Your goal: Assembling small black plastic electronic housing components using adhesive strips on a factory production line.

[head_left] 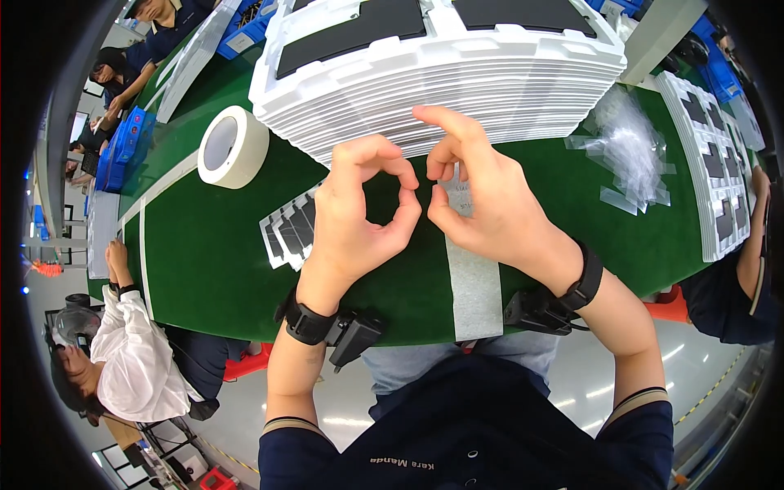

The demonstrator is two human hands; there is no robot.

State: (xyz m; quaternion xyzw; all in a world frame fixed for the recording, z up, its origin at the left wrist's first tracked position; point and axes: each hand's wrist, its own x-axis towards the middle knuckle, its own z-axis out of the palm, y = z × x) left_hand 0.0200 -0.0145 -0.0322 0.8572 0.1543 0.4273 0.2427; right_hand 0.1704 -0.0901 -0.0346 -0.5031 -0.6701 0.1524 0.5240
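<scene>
My left hand [351, 212] is raised over the green table, its thumb and fingers curled into a ring with the tips close together. Whatever is between those tips, if anything, is too small to make out. Close beside it is my right hand [490, 200], index finger stretched out and thumb apart from it, the other fingers bent; nothing shows in its grasp. Beneath the right hand runs a pale grey strip [476, 294] on the table. Partly behind the left wrist lies a sheet of dark rectangular pieces [290, 229].
Ahead stands a tall stack of white trays [457, 90] with black flat pieces [359, 37] on top. A roll of cream tape [233, 147] rests left. Clear film strips [629, 155] pile up right, near another white tray [706, 163]. Co-workers sit around the table [204, 269].
</scene>
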